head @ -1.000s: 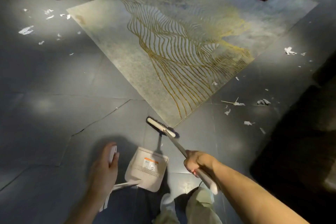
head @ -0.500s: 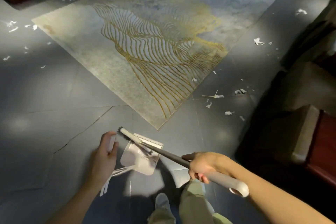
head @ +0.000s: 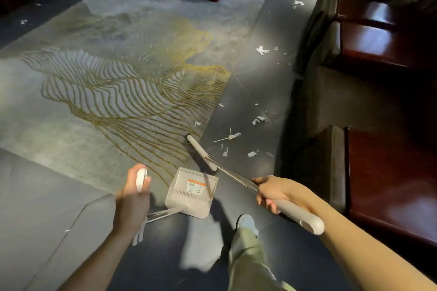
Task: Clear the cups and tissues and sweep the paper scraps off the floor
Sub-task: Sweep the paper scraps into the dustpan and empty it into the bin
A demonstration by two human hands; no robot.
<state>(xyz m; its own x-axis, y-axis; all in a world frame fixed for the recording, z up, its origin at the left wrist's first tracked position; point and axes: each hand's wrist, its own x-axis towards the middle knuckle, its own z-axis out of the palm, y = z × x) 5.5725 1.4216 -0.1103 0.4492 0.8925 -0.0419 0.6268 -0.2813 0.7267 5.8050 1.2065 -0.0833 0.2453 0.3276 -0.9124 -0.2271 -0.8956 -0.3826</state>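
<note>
Low over the dark floor (head: 255, 92), at the rug (head: 106, 92) corner: grips the dustpan (head: 191, 192) handle in the curled left hand (head: 132, 196), arm extended forward. Wraps the right hand (head: 276, 192) round the broom (head: 199, 151) shaft, head angled down just left of scattered paper scraps (head: 252, 153).

Only print in view: sticker (head: 196, 187) on the inside face of the dustpan (head: 192, 192), upper middle of the pan. Orange band on top, white field below with small dark marks. Too small and blurred, nothing legible. No other text, numbers or signs.
</note>
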